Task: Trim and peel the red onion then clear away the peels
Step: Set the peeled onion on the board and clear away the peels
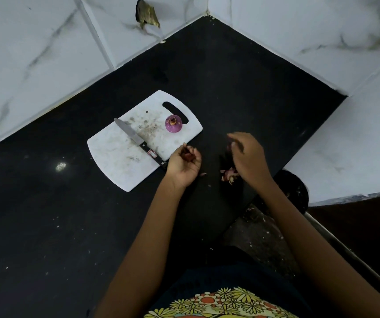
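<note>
With the peeled onion (173, 124) standing near the handle-slot end of the cutting board (115, 154) beside the knife (138, 141), my left hand (184, 162) cups gathered peels while my right hand (248, 157), fingers relaxed, reaches over the remaining peels (229, 174) on the worktop (69, 226), so only clearing is left.

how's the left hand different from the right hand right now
The left hand lies palm up with its fingers curled round dark red peel scraps, beside the cutting board. The right hand is palm down, fingers loose, above a peel pile on the counter. Whether it pinches a peel is unclear. Neither touches the onion or the knife.
</note>
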